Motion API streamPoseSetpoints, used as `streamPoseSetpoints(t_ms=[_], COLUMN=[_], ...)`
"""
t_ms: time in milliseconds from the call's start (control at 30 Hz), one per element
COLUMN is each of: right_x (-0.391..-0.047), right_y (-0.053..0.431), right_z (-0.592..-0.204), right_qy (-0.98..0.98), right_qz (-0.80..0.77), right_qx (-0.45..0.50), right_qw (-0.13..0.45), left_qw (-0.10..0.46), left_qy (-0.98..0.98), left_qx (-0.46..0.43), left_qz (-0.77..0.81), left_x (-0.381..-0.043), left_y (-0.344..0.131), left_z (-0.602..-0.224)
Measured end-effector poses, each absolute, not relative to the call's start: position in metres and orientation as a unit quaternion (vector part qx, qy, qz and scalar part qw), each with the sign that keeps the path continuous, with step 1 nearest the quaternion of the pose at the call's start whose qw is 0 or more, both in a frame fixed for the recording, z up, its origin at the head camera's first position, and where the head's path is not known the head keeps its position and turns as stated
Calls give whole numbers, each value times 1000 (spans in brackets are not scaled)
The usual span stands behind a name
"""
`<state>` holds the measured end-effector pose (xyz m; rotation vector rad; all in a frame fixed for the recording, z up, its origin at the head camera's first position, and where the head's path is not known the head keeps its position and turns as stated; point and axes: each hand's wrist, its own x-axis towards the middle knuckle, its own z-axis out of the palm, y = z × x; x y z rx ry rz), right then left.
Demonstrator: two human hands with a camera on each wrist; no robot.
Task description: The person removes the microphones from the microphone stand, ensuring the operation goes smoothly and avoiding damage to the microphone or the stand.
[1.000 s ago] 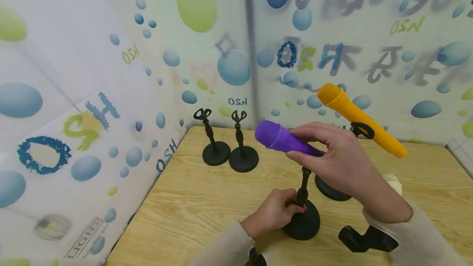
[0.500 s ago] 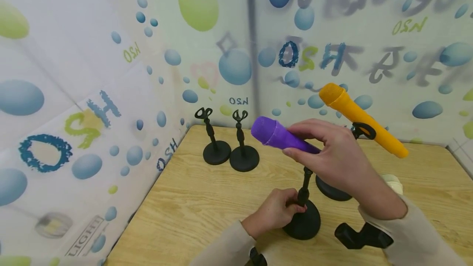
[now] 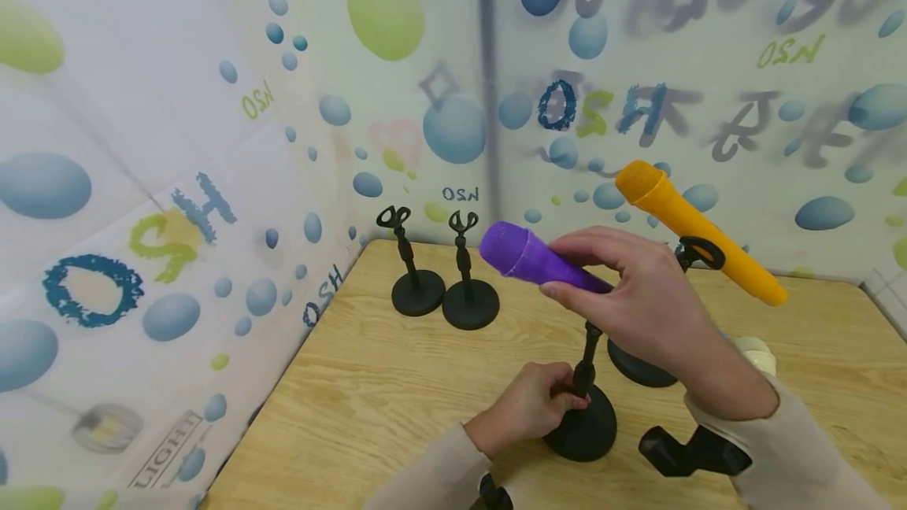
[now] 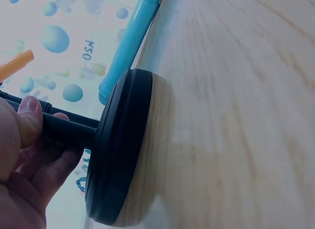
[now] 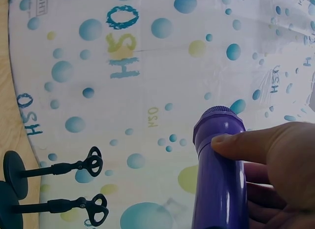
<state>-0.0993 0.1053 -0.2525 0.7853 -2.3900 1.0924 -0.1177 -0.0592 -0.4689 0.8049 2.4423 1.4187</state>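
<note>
Since a second ago, the right hand (image 3: 641, 290) has shifted slightly left and up with the glossy purple microphone (image 3: 531, 256), thumb and fingers curled round its barrel, above the near round-based black stand (image 3: 583, 433), whose top is hidden. Curled fingers and thumb of the left hand (image 3: 531, 406) grip that stand's pole. Farther right, an orange microphone (image 3: 697, 230) sits tilted in another black stand (image 3: 641, 368); two more black stands (image 3: 471, 307) rise far left on the pale wooden table (image 3: 397, 372).

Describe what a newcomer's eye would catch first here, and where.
Probably the vivid purple microphone, held tilted in the right hand above the wooden table. Next comes the orange microphone, slanting in a black clip farther right. Two black stands stand together toward the table's back left.
</note>
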Motion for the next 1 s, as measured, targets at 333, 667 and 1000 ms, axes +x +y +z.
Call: streamPoseSetpoints(t_ms=[333, 667, 1000], right_x=[-100, -102, -104], right_y=[102, 98, 95], right_z=[-249, -247, -245], right_qy=[-853, -838, -831], right_qz=[392, 412, 424], right_qx=[285, 300, 307], right_qw=[195, 196, 188], left_qw=[106, 104, 95], left_qy=[823, 823, 825], left_qx=[281, 282, 287], left_qz=[482, 483, 477], left_x=[-119, -119, -118], left_y=[-59, -59, -59], left_z=[-469, -470, -469])
